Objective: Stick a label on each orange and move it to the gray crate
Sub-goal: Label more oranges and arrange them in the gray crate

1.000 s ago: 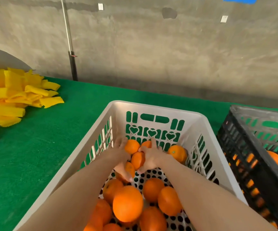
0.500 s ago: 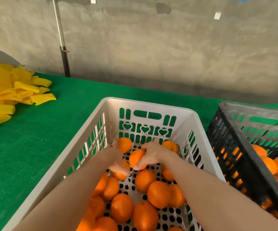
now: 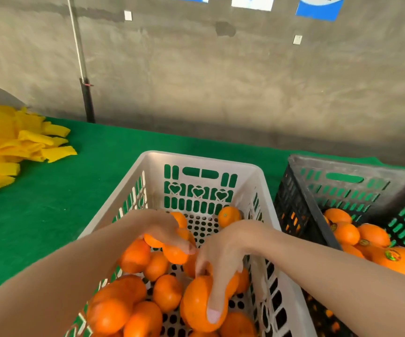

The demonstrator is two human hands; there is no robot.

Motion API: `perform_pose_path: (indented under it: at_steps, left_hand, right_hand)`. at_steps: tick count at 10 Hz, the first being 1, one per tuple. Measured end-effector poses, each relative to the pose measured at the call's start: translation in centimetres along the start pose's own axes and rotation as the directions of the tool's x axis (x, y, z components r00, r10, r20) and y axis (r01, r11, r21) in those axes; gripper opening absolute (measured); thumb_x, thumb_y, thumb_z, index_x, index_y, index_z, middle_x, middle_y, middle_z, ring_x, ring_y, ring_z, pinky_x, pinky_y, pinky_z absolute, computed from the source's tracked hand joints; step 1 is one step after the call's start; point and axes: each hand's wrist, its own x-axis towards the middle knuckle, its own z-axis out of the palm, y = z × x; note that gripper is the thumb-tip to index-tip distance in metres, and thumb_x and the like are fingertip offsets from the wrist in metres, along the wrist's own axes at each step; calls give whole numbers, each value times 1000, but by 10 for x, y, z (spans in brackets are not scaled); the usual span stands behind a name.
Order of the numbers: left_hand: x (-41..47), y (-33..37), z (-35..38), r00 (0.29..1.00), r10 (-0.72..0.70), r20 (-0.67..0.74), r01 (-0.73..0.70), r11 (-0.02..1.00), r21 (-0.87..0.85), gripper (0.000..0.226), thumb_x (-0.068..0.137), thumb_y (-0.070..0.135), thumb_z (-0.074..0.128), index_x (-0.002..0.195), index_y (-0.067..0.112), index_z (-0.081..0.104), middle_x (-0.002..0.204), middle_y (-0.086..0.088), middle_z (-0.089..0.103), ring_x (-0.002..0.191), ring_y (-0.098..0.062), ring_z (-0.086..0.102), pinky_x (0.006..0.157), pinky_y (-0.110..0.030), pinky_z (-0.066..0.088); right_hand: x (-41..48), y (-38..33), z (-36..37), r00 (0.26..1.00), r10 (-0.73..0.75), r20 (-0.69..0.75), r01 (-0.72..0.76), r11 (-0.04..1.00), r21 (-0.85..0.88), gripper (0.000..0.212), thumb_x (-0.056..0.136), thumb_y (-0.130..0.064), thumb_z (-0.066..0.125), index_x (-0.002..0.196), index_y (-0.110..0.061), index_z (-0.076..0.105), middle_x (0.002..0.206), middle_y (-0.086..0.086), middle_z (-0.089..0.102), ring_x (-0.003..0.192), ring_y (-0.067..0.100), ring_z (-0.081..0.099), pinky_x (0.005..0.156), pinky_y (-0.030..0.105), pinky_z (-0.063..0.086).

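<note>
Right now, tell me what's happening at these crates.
A person is reaching both bare hands into the white crate of oranges. The right hand grips a large orange near the front; the left hand curls round a smaller orange farther back. The gray crate beside it already holds labelled oranges.

Your table (image 3: pixel 50 215): green, felt-like cover over the whole visible top. Straight ahead of you, a white crate (image 3: pixel 196 158) with slotted walls sits on the cover. The gray crate (image 3: pixel 342 164) stands just beside it on your right. At the far left, a loose heap of yellow sheets (image 3: pixel 14 147) lies well apart from both crates.
</note>
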Motion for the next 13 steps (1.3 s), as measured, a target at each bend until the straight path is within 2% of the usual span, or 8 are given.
perform_pose_path:
  at_steps: [1,2,3,4,6,9,11,13]
  left_hand:
    - [-17,10,3,986,13,164,-15,1000,13,100,66,82,55,145,24,35,149,-5,38,129,-33,43,95,-43,50]
    - [-29,24,11,960,-11,281,-34,987,155,106,61,88,51,145,25,34,150,-6,37,128,-34,46,94,-41,48]
    - [-34,36,11,921,-30,389,-71,967,244,112,59,96,32,145,24,36,141,-13,49,117,-31,57,88,-40,47]
    - [-24,36,3,968,35,250,-48,998,46,97,71,87,18,135,20,49,102,-12,72,100,-21,68,90,-37,46]
    - [43,14,25,928,47,-371,-25,998,66,61,91,2,50,147,10,27,153,-20,20,136,-42,29,106,-51,36]
    - [88,1,51,847,-188,-497,77,969,-236,57,93,11,53,144,9,28,154,-19,5,141,-47,7,110,-53,28]
    - [73,-2,51,902,-85,-422,-19,972,-235,80,85,6,61,148,11,12,131,-22,43,105,-32,55,75,-34,48]
    - [27,-18,32,945,-21,-327,2,998,-61,80,70,32,77,139,18,38,126,-5,45,107,-25,51,76,-30,48]
  right_hand:
    - [26,7,9,992,-71,-105,70,997,-15,33,102,-15,39,131,-2,48,137,13,49,127,29,46,103,35,35]
    - [45,1,3,969,-117,217,104,992,72,37,92,-42,57,111,-10,61,114,13,64,104,23,64,92,31,51]
    - [72,9,-1,992,-47,-116,44,999,-27,21,89,-27,65,80,-10,56,77,6,61,62,15,56,58,25,49]
    - [100,19,9,954,15,-299,-23,999,-23,8,89,-3,53,95,-7,57,83,5,55,71,16,55,58,23,45]
    - [153,20,34,951,135,-277,-139,990,6,72,84,2,50,148,-6,18,153,25,12,141,45,10,114,57,19]
    - [184,23,51,854,257,-452,-212,966,149,61,89,-7,50,142,-2,20,146,33,21,134,47,26,106,53,38]
    - [175,2,37,852,33,-523,-54,998,-26,79,78,-18,69,143,-6,25,139,20,33,126,37,35,99,45,43]
    - [124,-14,0,968,-193,-163,199,980,27,65,71,-33,77,123,-8,47,120,11,49,100,26,54,78,36,55]
